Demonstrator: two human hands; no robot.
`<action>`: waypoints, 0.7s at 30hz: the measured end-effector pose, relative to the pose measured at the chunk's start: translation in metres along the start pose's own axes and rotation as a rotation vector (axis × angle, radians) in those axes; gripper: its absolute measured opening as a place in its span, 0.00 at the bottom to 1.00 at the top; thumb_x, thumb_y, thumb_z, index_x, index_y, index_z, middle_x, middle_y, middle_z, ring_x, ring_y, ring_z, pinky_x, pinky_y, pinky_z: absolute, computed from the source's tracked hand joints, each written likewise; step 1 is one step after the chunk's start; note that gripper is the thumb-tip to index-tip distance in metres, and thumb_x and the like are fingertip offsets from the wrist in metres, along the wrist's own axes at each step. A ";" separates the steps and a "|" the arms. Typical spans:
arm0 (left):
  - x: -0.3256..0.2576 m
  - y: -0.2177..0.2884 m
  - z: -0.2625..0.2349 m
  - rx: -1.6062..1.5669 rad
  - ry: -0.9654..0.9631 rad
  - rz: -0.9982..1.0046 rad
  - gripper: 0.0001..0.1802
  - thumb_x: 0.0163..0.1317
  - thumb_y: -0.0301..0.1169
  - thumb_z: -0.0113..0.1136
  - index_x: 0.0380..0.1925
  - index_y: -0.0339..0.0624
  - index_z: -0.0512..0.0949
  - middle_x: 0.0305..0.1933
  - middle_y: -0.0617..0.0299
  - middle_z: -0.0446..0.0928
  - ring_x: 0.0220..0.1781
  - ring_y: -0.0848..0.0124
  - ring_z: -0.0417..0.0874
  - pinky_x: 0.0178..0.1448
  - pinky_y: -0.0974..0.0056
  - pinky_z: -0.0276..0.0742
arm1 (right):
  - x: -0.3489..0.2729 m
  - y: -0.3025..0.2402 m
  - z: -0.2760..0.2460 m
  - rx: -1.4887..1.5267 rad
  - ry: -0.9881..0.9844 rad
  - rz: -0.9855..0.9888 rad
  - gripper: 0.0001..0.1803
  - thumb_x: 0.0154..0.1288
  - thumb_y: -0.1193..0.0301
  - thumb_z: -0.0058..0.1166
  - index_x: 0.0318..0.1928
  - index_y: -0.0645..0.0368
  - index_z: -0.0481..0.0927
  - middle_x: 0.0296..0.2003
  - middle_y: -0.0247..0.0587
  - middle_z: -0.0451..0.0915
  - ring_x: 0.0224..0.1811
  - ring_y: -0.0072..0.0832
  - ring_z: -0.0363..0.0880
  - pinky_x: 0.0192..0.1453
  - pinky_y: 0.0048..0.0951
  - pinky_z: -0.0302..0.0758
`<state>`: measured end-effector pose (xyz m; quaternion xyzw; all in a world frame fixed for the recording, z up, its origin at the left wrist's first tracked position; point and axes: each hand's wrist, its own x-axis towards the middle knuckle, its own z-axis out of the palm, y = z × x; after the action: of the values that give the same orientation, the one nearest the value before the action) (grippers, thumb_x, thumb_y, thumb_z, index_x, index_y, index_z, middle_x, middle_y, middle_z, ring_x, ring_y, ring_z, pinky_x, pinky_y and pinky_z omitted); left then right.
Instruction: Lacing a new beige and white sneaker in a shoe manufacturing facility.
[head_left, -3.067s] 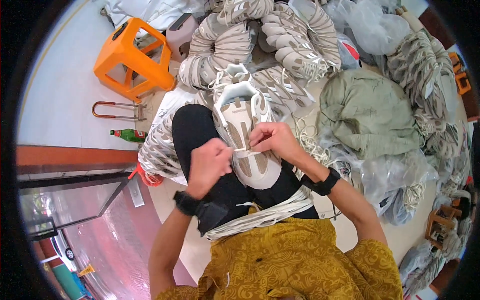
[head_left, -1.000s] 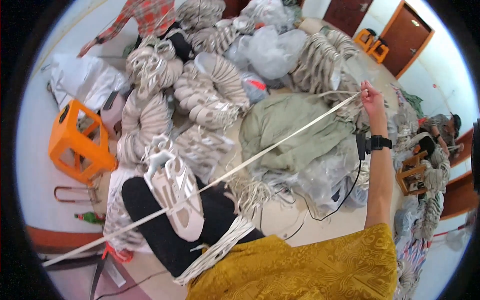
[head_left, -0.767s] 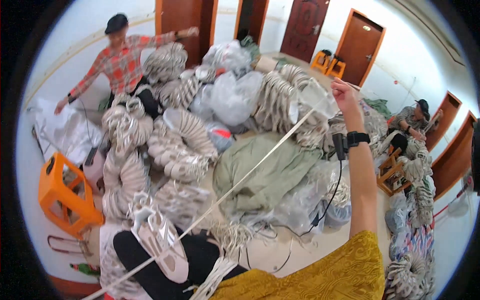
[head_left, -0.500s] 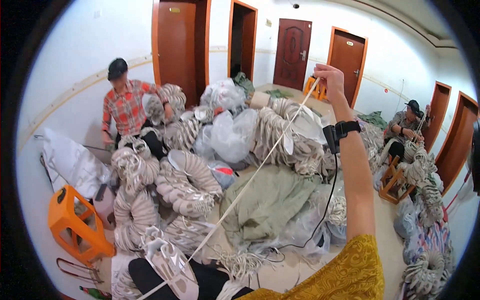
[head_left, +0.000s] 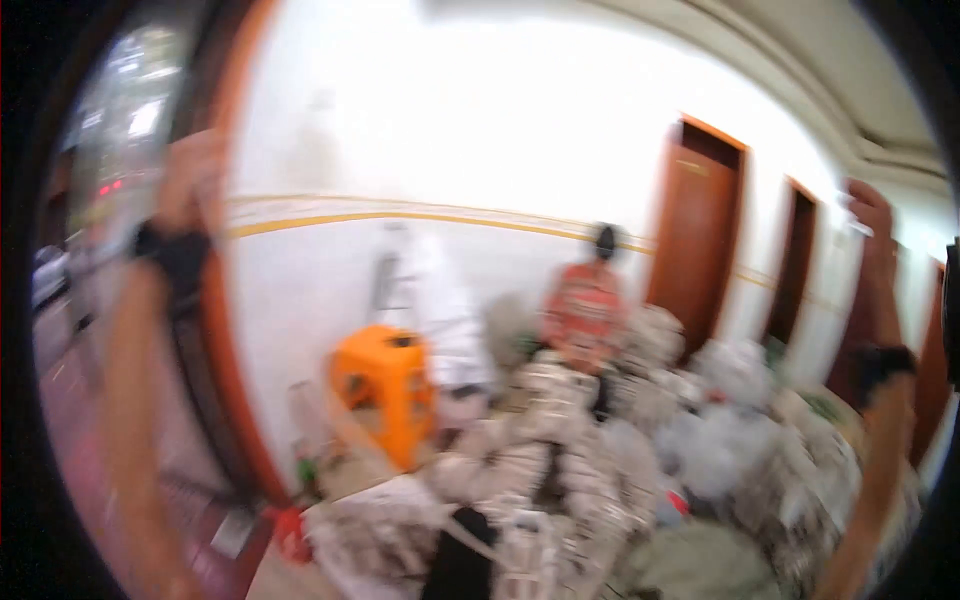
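Observation:
Both my arms are raised wide apart, and the picture is smeared by motion. At the far left my left hand [head_left: 190, 180] looks closed, with a pale shoelace [head_left: 360, 440] running from its side down to my lap. At the far right my right hand [head_left: 872, 210] is held high and looks closed, with a small whitish bit at its fingers, seemingly the lace's other end. In my lap lies a beige-white shoe upper [head_left: 525, 555] over a dark trouser leg [head_left: 462, 555]. The lace reaches this upper; its path to my right hand is too blurred to follow.
An orange plastic stool [head_left: 385, 390] stands by the wall beside a white sack [head_left: 445, 310]. A person in a red checked shirt [head_left: 583, 315] sits behind heaped shoe uppers [head_left: 490, 440]. Clear plastic bags [head_left: 725, 440] and green cloth [head_left: 700, 565] lie to the right. A doorway is at left.
My view has swung left, bringing the doorway and my left hand into sight. My right arm now appears at the right edge, still raised; the shoe upper remains in my lap.

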<state>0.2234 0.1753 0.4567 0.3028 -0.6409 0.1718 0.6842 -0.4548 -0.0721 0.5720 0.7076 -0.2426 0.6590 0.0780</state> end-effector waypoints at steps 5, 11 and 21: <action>0.033 0.025 -0.035 0.242 0.244 -0.326 0.15 0.52 0.34 0.53 0.34 0.30 0.74 0.24 0.55 0.74 0.20 0.70 0.77 0.22 0.69 0.69 | 0.005 -0.037 0.046 -0.069 0.069 -0.100 0.17 0.44 0.82 0.52 0.40 0.73 0.76 0.32 0.50 0.78 0.30 0.31 0.77 0.31 0.23 0.75; 0.061 0.030 -0.030 0.254 0.303 -0.293 0.15 0.57 0.37 0.48 0.32 0.34 0.74 0.19 0.64 0.69 0.17 0.76 0.71 0.22 0.73 0.69 | 0.006 -0.086 0.065 -0.324 0.151 -0.274 0.17 0.46 0.71 0.50 0.39 0.65 0.78 0.34 0.39 0.79 0.36 0.24 0.75 0.42 0.23 0.70; 0.100 0.060 0.023 0.318 0.230 -0.185 0.19 0.55 0.43 0.44 0.35 0.38 0.72 0.20 0.64 0.69 0.18 0.77 0.72 0.21 0.72 0.65 | -0.009 -0.179 0.104 -0.086 0.063 -0.394 0.19 0.43 0.77 0.58 0.41 0.63 0.78 0.30 0.39 0.77 0.35 0.25 0.75 0.40 0.24 0.73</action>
<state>0.1797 0.1912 0.5661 0.4430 -0.4929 0.2405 0.7092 -0.2822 0.0415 0.5880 0.7165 -0.1247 0.6418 0.2431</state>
